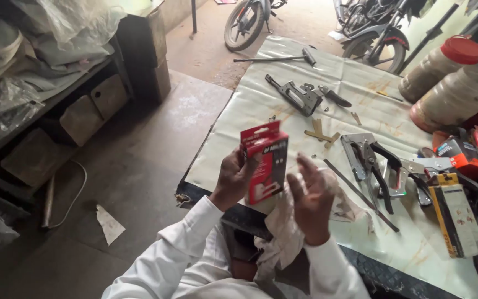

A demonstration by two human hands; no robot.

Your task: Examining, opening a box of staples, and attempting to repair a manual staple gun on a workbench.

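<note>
1. Closest to the camera, two white sleeves [195,260] reach forward from the person's lap, where a crumpled pale cloth [283,232] lies.
2. Left hand [233,180]: its grip is closed on the edge of a small red retail pack [265,163], holding it upright above the near edge of the bench, printed face turned toward the wearer, apparently so it can be looked over.
3. Right hand [311,202]: open, fingers loosely spread, holding nothing, just beside the pack without clearly touching it.
4. Beyond the hands, the bench [239,111] is covered with a pale glossy sheet, likely to protect its top.
5. Right of the hands lie a silver staple gun [369,155] on its side, a thin dark rod [360,194], and a long yellow box [457,216] near the bench's right edge, all within easy reach.
6. Farther back rest a dark staple gun [297,97], a few small wooden scraps [319,133], and a hammer [283,57] near the far edge.
7. At the far right, two large plastic jars [455,77], one with a red lid, lie tilted.
8. Left of the bench is a grey floor with a torn paper scrap [109,224], and shelves [56,105] piled with cloth and plastic sheeting.
9. Farthest away, two parked motorcycles [372,33] stand on bare ground.
</note>
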